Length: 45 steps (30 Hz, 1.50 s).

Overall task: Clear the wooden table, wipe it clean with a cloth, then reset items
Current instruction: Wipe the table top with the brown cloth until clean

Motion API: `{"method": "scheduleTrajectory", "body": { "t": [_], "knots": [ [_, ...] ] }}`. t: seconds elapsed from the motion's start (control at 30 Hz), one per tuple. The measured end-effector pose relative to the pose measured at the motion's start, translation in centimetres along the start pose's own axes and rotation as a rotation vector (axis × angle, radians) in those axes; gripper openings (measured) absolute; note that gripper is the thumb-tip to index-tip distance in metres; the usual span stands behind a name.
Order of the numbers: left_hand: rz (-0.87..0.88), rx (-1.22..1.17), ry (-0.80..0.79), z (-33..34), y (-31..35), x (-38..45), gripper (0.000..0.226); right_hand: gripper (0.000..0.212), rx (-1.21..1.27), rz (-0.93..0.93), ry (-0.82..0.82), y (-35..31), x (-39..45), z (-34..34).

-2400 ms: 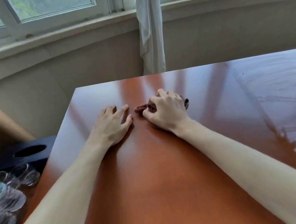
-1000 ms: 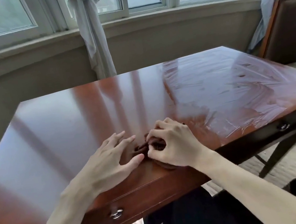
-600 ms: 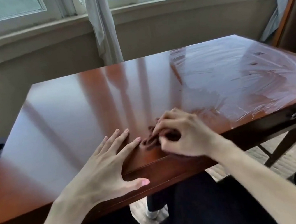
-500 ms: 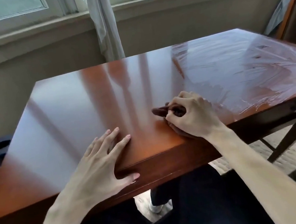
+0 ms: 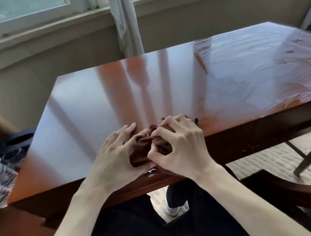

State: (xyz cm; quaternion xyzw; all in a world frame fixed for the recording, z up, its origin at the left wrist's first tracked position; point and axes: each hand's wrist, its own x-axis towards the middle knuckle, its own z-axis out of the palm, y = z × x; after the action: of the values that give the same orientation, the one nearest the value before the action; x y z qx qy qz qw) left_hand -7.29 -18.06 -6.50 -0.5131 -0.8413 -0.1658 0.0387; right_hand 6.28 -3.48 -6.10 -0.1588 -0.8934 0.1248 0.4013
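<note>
Cloth (image 5: pixel 158 137), dark brown and bunched, now sits at the near edge of the table (image 5: pixel 108 96), where we have dragged it back from farther out. Our right hand (image 5: pixel 176 144) clamps its fingers on it, and our left hand (image 5: pixel 116 158) has closed in, fingers touching it; the streaky right side looks unwiped.

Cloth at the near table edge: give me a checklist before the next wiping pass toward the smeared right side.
1. Cloth gripped by right hand: ok.
2. Left hand touching the cloth, fingers straight: ok.
3. Cloth fully on the table: not ok, bunched at the near edge.
4. Smeared area wiped: not ok, streaks remain.
5. Path to the streaks free of items: ok.
6. Cloth dampness: cannot tell.
</note>
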Motion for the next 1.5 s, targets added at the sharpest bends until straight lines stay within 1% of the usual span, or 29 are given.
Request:
{"method": "scheduleTrajectory", "body": {
  "t": [0.07, 0.1, 0.2, 0.27, 0.33, 0.4, 0.47, 0.5, 0.53, 0.63, 0.67, 0.73, 0.8, 0.87, 0.9, 0.93, 1.0, 1.03, 1.07, 1.1, 1.17, 1.2, 1.23, 1.27, 1.33, 1.37, 1.4, 1.43, 1.5],
  "knots": [
    [0.007, 0.007, -0.011, 0.0, 0.0, -0.1, 0.087, 0.021, 0.048, -0.099, -0.060, 0.1, 0.0, -0.2],
    [0.007, 0.015, -0.015, 0.0, 0.0, -0.1, 0.087, 0.021, 0.030, -0.086, -0.051, 1.5, 0.2, -0.7],
    [0.002, 0.017, -0.008, 0.0, 0.1, 0.0, 0.089, 0.022, -0.094, 0.106, 0.054, 6.4, 0.7, -3.5],
    [0.000, 0.002, 0.007, 0.2, 0.0, 0.1, 0.089, 0.023, -0.128, 0.189, 0.111, 6.7, 0.9, -3.5],
    [-0.010, -0.015, -0.009, 0.2, 0.0, 0.3, 0.089, 0.019, -0.072, 0.135, 0.094, 4.0, 0.7, -2.0],
    [-0.024, -0.041, -0.031, -0.2, 0.4, 0.7, 0.090, 0.018, 0.042, -0.020, 0.015, 1.7, -0.1, -0.8],
    [-0.005, -0.090, -0.044, -0.5, 1.6, 1.5, 0.089, 0.018, 0.046, -0.088, -0.041, 3.3, -0.1, -2.0],
    [0.016, -0.105, -0.030, -0.6, 2.5, 2.0, 0.088, 0.018, 0.013, -0.054, -0.040, 5.2, 0.1, -3.2],
    [0.044, -0.106, -0.013, -0.5, 3.6, 2.5, 0.087, 0.020, -0.042, 0.025, -0.016, 7.4, 0.4, -4.5],
    [0.104, -0.109, -0.017, 0.5, 6.3, 4.7, 0.086, 0.033, -0.196, 0.337, 0.029, 13.8, 2.7, -8.2],
    [0.106, -0.117, -0.027, 0.9, 6.9, 5.4, 0.085, 0.034, -0.233, 0.394, 0.033, 14.6, 3.3, -8.6],
    [0.106, -0.123, -0.045, 1.7, 8.0, 6.5, 0.084, 0.030, -0.323, 0.387, 0.033, 13.6, 3.0, -7.8],
    [0.104, -0.113, -0.041, 2.5, 8.4, 6.9, 0.082, 0.024, -0.250, 0.284, -0.018, 11.3, 1.4, -6.8],
    [0.090, -0.100, -0.033, 2.9, 8.5, 6.9, 0.081, 0.021, -0.174, 0.186, -0.086, 11.6, 0.8, -7.3],
    [0.085, -0.095, -0.033, 3.0, 8.4, 6.9, 0.081, 0.021, -0.166, 0.211, -0.082, 13.0, 1.6, -7.9],
    [0.081, -0.093, -0.035, 3.0, 8.4, 6.9, 0.082, 0.022, -0.172, 0.290, -0.063, 14.6, 2.9, -8.6],
    [0.074, -0.094, -0.036, 2.9, 8.4, 6.9, 0.082, 0.024, -0.240, 0.463, -0.036, 17.3, 5.3, -9.3],
    [0.074, -0.096, -0.031, 2.9, 8.4, 6.9, 0.082, 0.025, -0.291, 0.488, -0.038, 17.5, 5.6, -9.0],
    [0.072, -0.099, -0.028, 2.9, 8.5, 6.9, 0.082, 0.024, -0.336, 0.464, -0.041, 16.7, 5.4, -8.5],
    [0.067, -0.102, -0.030, 3.0, 8.5, 6.9, 0.082, 0.023, -0.330, 0.396, -0.038, 15.5, 4.7, -8.0],
    [0.061, -0.097, -0.032, 3.0, 8.5, 6.9, 0.082, 0.022, -0.170, 0.263, -0.099, 13.1, 2.4, -7.5],
    [0.064, -0.093, -0.032, 3.0, 8.5, 6.9, 0.082, 0.024, -0.102, 0.216, -0.147, 13.3, 2.0, -7.9],
    [0.067, -0.092, -0.031, 3.0, 8.5, 6.8, 0.082, 0.026, -0.056, 0.210, -0.168, 14.2, 2.8, -8.4],
    [0.067, -0.094, -0.028, 3.0, 8.5, 6.8, 0.082, 0.029, -0.052, 0.260, -0.160, 15.4, 4.4, -8.7],
    [0.070, -0.094, -0.029, 3.0, 8.5, 6.8, 0.083, 0.030, -0.155, 0.386, -0.147, 17.5, 6.9, -8.5],
    [0.072, -0.088, -0.033, 3.0, 8.5, 6.8, 0.083, 0.029, -0.237, 0.407, -0.150, 17.5, 7.0, -7.9],
    [0.073, -0.083, -0.031, 3.0, 8.5, 6.8, 0.083, 0.028, -0.294, 0.380, -0.148, 16.6, 6.6, -7.4],
    [0.071, -0.082, -0.028, 3.0, 8.6, 6.8, 0.082, 0.027, -0.296, 0.308, -0.134, 15.4, 5.7, -7.0],
    [0.063, -0.085, -0.026, 3.0, 8.7, 6.8, 0.082, 0.027, -0.166, 0.223, -0.178, 13.6, 3.4, -6.9]
  ]
}}
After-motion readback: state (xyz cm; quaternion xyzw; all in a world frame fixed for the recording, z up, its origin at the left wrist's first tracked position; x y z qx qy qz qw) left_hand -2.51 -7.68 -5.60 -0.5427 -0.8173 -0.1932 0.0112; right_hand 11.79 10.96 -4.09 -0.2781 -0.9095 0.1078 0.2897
